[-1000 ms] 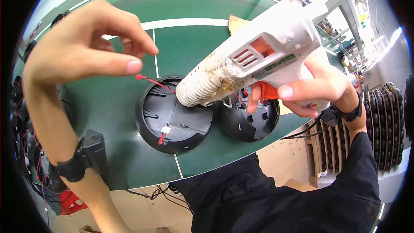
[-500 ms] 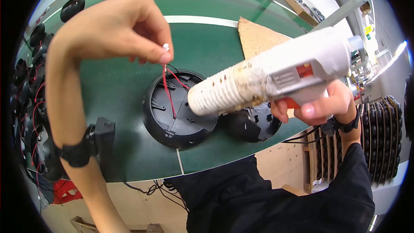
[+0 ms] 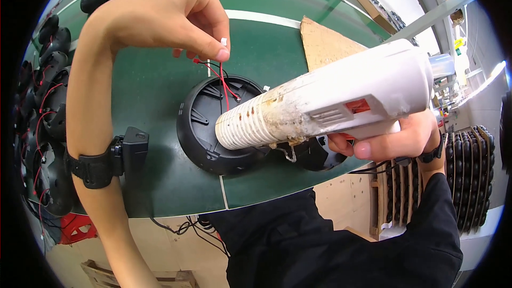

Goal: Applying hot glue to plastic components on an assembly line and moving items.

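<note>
— Starting at the upper left of the frame, how to use the left hand [image 3: 176, 18]?

— Lightly. Note the narrow pinch, thumb to forefinger, on the white connector [image 3: 224, 41]. Probably best to lift just enough to hold the red wire [image 3: 223, 81] away from the barrel, without tugging at the lower end.

— And across to the right, with the glue gun [image 3: 330, 93]?

— Steady from the wrist, aiming down and leftward. See the right hand [image 3: 408, 137], right of centre, wrapped round the handle. Cannot tell whether squeezing the trigger, mostly hidden there. Better to press slowly, likely, and spare the wire any stray glue.

— Now for looks: where to find the black shell [image 3: 184, 128]?

— Left of centre, open side up on the green table [image 3: 152, 82]. Round, smooth-walled, ribbed inside at the left; covered at the right by the barrel. Cannot tell whether touching.

— Farther right?

— White plastic, ringed toward the front, crusted brown mid-length, with a small red window. Below that, mostly hidden, a second black shell [image 3: 314, 159].
</note>
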`<state>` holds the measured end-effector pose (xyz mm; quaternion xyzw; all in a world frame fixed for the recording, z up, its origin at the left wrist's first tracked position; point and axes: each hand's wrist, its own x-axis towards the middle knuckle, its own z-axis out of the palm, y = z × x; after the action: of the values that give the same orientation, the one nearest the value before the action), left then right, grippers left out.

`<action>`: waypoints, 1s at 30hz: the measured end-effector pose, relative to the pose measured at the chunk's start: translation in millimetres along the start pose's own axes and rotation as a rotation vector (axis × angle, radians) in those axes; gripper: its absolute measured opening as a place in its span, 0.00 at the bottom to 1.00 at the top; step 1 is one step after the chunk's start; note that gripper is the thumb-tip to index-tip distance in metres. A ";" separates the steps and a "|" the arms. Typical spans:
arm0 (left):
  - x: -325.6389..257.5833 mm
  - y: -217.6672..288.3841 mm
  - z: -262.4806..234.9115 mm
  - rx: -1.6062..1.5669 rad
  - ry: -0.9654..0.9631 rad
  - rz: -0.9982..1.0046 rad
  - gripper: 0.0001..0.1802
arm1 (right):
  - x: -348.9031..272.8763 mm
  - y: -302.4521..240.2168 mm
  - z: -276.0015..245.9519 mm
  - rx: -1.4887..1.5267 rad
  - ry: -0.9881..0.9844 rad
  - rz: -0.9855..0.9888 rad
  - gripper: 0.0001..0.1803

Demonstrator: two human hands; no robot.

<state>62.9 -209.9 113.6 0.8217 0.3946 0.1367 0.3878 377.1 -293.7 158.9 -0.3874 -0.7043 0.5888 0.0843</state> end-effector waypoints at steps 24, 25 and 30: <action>-35.0 17.5 -13.2 -0.127 -0.199 0.044 0.12 | -3.9 -33.3 -7.2 -0.058 0.016 0.289 0.37; -34.7 19.6 -14.2 -0.118 -0.203 0.039 0.12 | -4.7 -26.1 -8.3 -0.050 0.017 0.232 0.34; -30.7 8.2 -12.0 -0.146 -0.225 0.049 0.11 | 2.0 -62.3 -5.7 -0.234 0.004 0.339 0.34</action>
<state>41.0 -229.9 130.2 0.8109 0.3174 0.0816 0.4848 351.1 -288.5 215.7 -0.5086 -0.6923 0.5083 -0.0604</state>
